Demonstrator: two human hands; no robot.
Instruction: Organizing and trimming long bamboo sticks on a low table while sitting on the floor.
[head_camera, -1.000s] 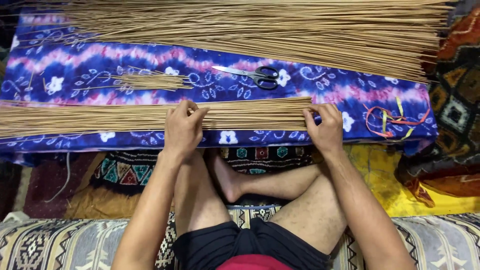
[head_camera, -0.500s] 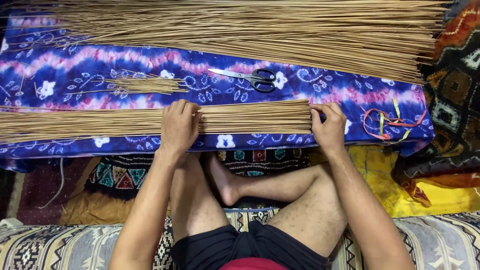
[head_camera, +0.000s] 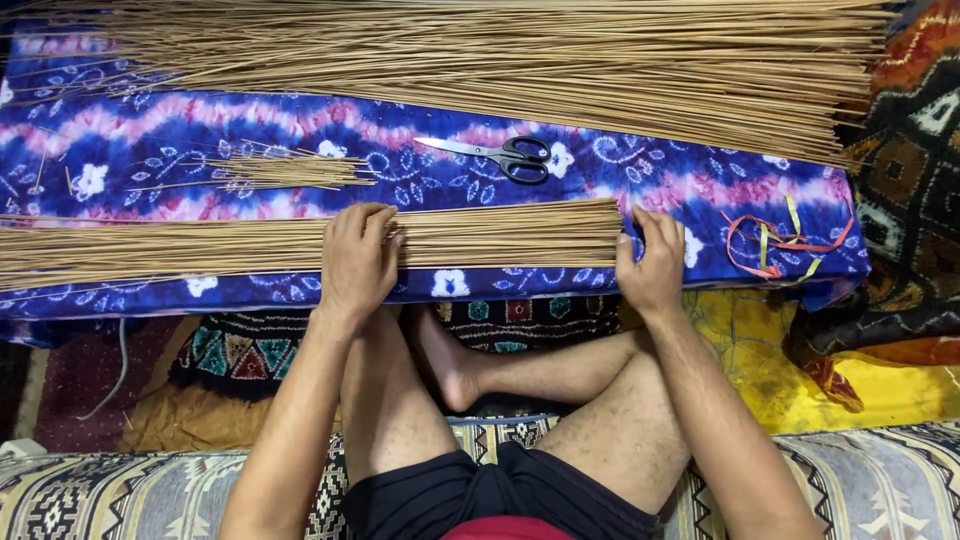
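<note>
Tan sticks (head_camera: 500, 235) lie bundled on our blue cloth (head_camera: 620, 175), just below the scissors (head_camera: 500, 155). Our left hand (head_camera: 357, 258) presses flat on them; our right hand (head_camera: 655, 262), fingers spread, butts their ends, evening the bundle.

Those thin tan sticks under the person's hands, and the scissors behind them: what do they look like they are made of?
The sticks look like dried plant stalks or palm-leaf ribs: matte tan, thin, straight, slightly uneven; the exact plant is unclear. The left hand presses on them, and the right hand is at their ends. The scissors seem to have bright, shiny metal blades and black handles, probably plastic.
</note>
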